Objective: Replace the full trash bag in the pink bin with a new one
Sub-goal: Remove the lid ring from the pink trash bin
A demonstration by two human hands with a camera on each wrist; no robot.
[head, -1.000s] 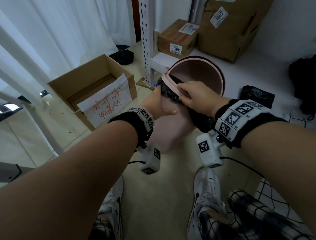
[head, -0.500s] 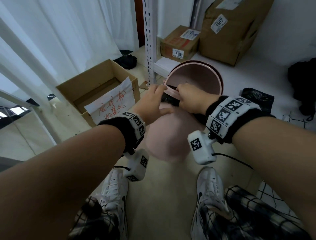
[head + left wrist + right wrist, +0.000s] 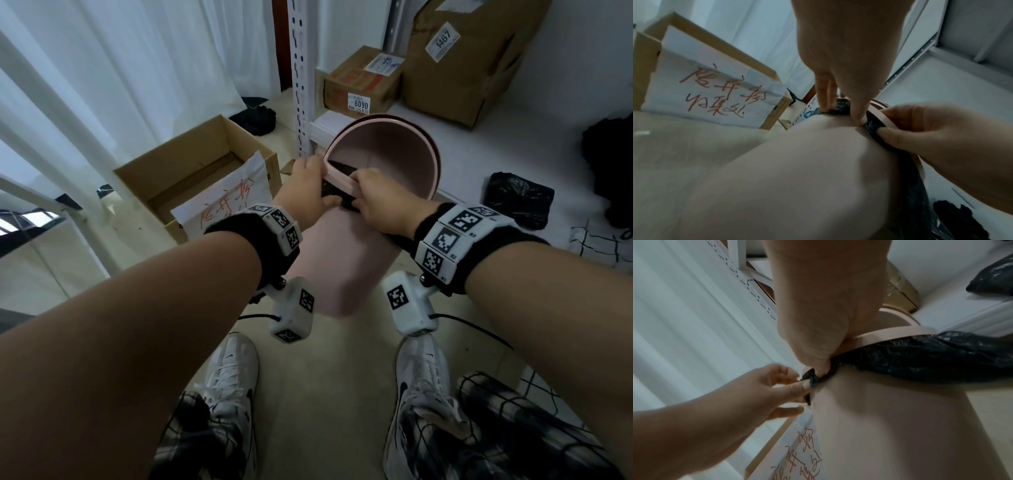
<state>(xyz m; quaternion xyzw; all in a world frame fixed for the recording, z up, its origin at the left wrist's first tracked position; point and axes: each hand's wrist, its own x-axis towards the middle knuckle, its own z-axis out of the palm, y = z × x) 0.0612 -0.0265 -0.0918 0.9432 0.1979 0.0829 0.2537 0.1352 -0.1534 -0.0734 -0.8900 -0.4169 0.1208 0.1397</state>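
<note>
Right now I see the pink bin (image 3: 346, 260) standing on the floor between my shoes, against the shelf's edge. My left hand (image 3: 303, 192) pinches the black trash bag (image 3: 920, 356) edge at the near rim. My right hand (image 3: 380, 202) grips the pink rim ring (image 3: 339, 180), thumb pressing the bag. A tied full black bag (image 3: 519, 198) lies on the shelf, right of the bin.

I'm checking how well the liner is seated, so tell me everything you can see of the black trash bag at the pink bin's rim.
The thin, crinkly black plastic trash bag is folded over the near rim of the round pink plastic bin, under a loose pink rim ring. Its edge hangs bunched down the outer wall. The left hand pinches a fold of it; the right hand grips it along with the ring. The far rim shows no bag.
</note>
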